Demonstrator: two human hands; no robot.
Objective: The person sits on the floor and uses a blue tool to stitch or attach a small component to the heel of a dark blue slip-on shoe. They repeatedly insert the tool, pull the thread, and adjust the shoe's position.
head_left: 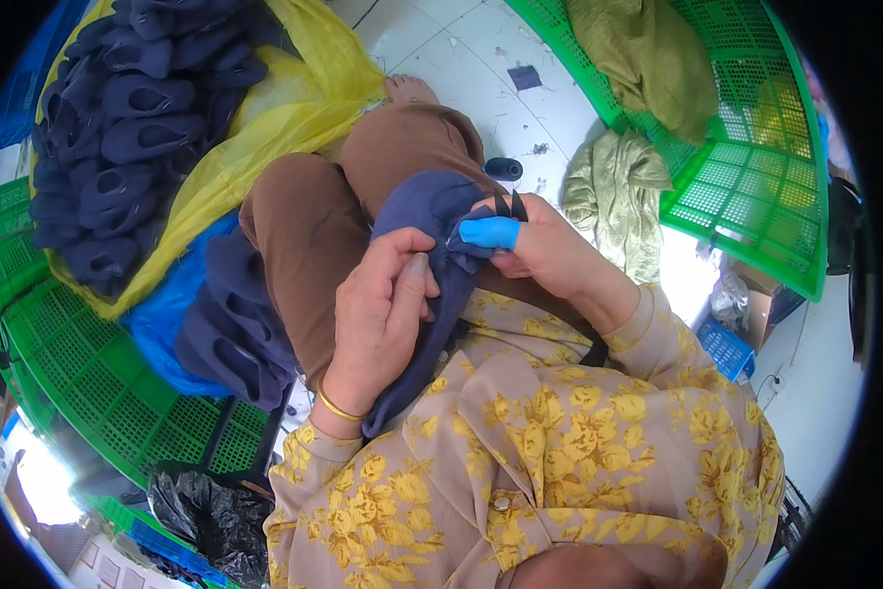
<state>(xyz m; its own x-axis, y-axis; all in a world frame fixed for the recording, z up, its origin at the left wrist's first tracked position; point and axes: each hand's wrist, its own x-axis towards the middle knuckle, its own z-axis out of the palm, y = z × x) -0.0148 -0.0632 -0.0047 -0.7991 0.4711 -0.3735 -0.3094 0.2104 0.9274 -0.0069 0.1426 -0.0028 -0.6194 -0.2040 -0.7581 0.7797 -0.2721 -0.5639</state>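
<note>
Across my lap lies a navy cloth piece (424,204), soft and rounded at its far end, with its long part reaching back to my left wrist. My left hand (387,304) pinches its edge between thumb and fingers, and a yellow bangle sits on that wrist. Opposite it, my right hand (549,245) grips a bunched bit of the same cloth; a blue cover wraps the thumb. Two dark pointed blades, like thread snips (510,204), stick up from the right hand; their handles are hidden in it. The hands are close together, slightly apart.
At the left, a yellow sheet (299,103) bears many navy pieces with oval openings (152,96). More navy pieces (235,319) lie by my knee on a green basket (98,393). Another green basket (746,172) holds olive cloth (647,64). A dark spool (503,169) lies on the floor.
</note>
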